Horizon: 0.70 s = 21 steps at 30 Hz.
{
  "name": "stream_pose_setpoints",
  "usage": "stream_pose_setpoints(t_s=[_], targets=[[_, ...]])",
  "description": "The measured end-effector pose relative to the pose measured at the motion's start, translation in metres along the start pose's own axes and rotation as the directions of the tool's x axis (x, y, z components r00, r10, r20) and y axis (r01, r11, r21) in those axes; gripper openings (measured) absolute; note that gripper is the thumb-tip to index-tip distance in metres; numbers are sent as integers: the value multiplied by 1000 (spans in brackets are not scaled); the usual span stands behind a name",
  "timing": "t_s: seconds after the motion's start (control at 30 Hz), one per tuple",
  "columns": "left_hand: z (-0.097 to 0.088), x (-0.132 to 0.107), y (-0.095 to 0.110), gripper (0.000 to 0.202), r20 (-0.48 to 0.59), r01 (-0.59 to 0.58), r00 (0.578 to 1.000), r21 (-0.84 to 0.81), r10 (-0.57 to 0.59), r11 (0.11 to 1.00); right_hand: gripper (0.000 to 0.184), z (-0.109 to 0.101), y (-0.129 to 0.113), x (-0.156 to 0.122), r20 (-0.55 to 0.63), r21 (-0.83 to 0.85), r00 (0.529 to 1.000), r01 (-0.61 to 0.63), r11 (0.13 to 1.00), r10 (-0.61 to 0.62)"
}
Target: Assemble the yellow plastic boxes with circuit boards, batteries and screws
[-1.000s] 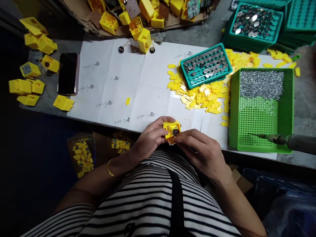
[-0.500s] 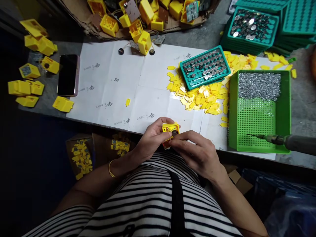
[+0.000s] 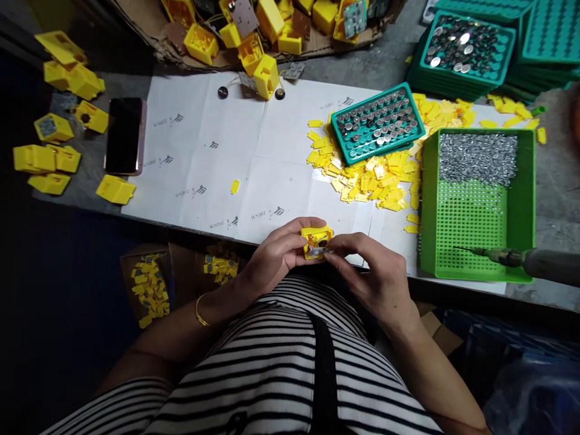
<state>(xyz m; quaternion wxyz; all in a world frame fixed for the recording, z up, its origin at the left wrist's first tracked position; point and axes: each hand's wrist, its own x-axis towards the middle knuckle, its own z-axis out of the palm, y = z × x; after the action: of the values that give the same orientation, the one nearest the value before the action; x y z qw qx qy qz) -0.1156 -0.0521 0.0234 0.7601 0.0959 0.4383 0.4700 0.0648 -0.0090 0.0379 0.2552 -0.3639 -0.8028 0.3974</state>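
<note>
Near the table's front edge, my left hand (image 3: 278, 251) is closed around a small yellow plastic housing (image 3: 316, 231), its open side facing up. Inside the housing a dark round part shows, partly covered by fingers. My right hand (image 3: 374, 272) is closed in a pinch at the housing's right side, thumb and forefinger on a small grey flat piece (image 3: 316, 251) at its opening. What kind of piece this is I cannot make out; the fingertips hide part of it.
Loose yellow covers (image 3: 367, 178) lie around a teal tray of button cells (image 3: 378, 124). To the right stand a green basket of screws (image 3: 428, 205) and an electric screwdriver (image 3: 544, 264). A cardboard box of housings (image 3: 163, 48) is behind; a phone (image 3: 124, 136) lies left.
The housing has shifted slightly right and turned in my left hand. A red part under it no longer shows, and a grey piece is now visible at my right fingertips.
</note>
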Motion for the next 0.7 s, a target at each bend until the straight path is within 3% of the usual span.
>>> stream_pose_setpoints(t_s=[0.1,0.27,0.7], targets=[[0,0,1,30,32,-1,999,-11,1,1000,11,0,0,1,-7,19,1000,-21,1000,21],[0,2,-2,32,-5,1,1000,-16,-1,1000,12,0,0,6,-3,34,995,-96,995,96],[2,4,-1,34,-35,-31,999,106,35,994,12,0,-7,14,11,-55,998,-63,996,64]])
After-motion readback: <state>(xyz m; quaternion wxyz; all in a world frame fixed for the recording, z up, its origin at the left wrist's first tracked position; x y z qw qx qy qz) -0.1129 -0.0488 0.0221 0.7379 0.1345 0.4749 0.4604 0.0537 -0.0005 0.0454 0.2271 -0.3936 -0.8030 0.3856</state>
